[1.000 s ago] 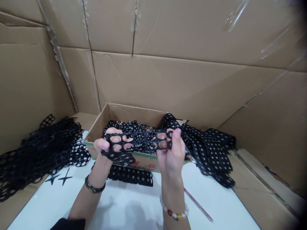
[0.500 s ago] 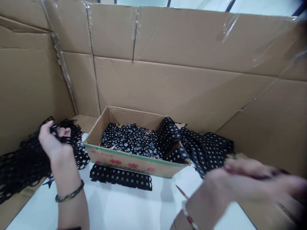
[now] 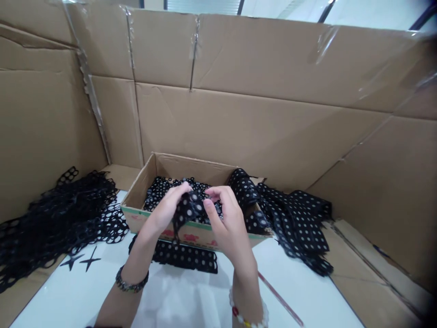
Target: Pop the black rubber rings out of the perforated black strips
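Note:
Over the front of an open cardboard box, my left hand [image 3: 167, 207] pinches a curled black sheet [image 3: 189, 209] dotted with pale round pieces. Its lower end hangs down past the box's rim. My right hand [image 3: 227, 218] is just to the right of that sheet, thumb and fingers apart and curved, with nothing visibly in them. Small black rings and round pieces [image 3: 160, 189] lie loose in the box, partly hidden by my hands. Another dotted black strip [image 3: 186, 256] lies flat on the table before the box.
The cardboard box [image 3: 136, 216] stands on a white table [image 3: 177, 300]. Punched-out black netting [image 3: 61, 218] is heaped left. More dotted sheets [image 3: 297, 223] drape at the right, near a thin reddish stick [image 3: 282, 298]. Black star-shaped pieces [image 3: 90, 259] lie at left. Tall cardboard walls [image 3: 256, 127] surround everything.
Both hands have come inward to the box, the left from the netting heap, the right from the far right. The curled dotted sheet is now in my left hand above the box.

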A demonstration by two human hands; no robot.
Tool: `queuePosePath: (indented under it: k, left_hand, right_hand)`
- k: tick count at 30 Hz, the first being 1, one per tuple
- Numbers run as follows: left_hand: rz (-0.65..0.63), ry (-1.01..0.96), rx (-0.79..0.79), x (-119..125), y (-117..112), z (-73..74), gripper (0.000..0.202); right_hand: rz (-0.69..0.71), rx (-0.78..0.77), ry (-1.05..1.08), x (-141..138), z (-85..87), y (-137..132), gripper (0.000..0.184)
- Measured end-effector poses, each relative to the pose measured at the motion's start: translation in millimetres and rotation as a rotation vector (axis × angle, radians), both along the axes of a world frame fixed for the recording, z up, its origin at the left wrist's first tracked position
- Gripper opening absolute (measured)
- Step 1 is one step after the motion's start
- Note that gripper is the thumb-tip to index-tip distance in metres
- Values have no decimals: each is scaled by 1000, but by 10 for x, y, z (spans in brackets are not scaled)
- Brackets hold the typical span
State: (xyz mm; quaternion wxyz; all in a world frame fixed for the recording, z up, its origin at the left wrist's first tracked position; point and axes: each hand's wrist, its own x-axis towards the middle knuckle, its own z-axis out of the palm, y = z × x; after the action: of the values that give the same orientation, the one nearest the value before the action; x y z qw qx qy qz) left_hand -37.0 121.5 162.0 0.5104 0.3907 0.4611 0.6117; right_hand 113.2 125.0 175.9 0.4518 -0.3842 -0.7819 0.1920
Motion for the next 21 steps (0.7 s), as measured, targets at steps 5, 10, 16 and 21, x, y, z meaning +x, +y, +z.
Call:
queuePosePath:
  k: [5, 10, 16, 21]
  left_hand:
    - [-511, 163, 146, 91, -70, 77, 31]
    - [-563, 341, 284, 97, -86, 170, 25]
    - [-492, 453, 303, 96, -60, 129, 16]
    - [-485, 447, 197, 123, -96, 113, 13]
  right_hand:
    - [-165, -65, -39, 15, -13, -5, 33]
    - [33, -134, -65, 110, -34, 78, 36]
    - [-17, -42, -190, 118, -47, 149, 36]
    - [14, -83, -44, 130, -96, 219, 37]
